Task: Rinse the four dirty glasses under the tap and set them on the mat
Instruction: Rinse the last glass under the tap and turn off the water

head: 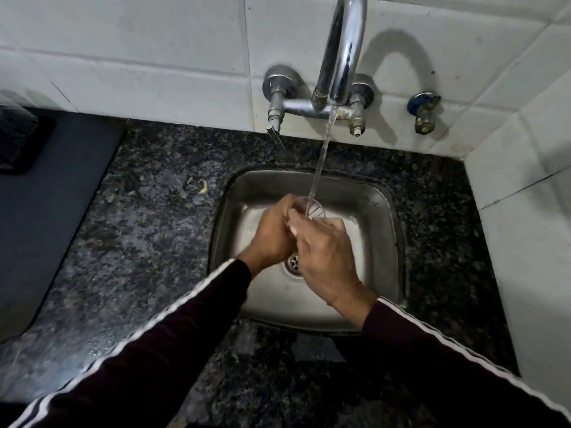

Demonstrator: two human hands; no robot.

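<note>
The glass [307, 208] sits over the sink [383, 242], mouth under the tap [340, 57] stream. The left hand [273, 233] and right hand [324, 251] both wrap its wall. Wet, likely slippery and fragile; grip the sides, not the rim.

Free room and obstacles, as seen from my head:
- sink [380, 211]: my left hand [272, 233] and right hand [324, 257] fill the middle, both round the glass [309, 208]; bare basin to the right of them and along the near wall
- tap [343, 50]: spout hangs over the far rim, its stream [321, 156] dropping into the glass; blocks a straight reach to the wall
- worktop [148, 211]: open stone left of the sink
- mat [46, 211]: flat along the far left, a dark object [18, 140] on its far end
- side wall [525, 242]: shuts in the right
</note>
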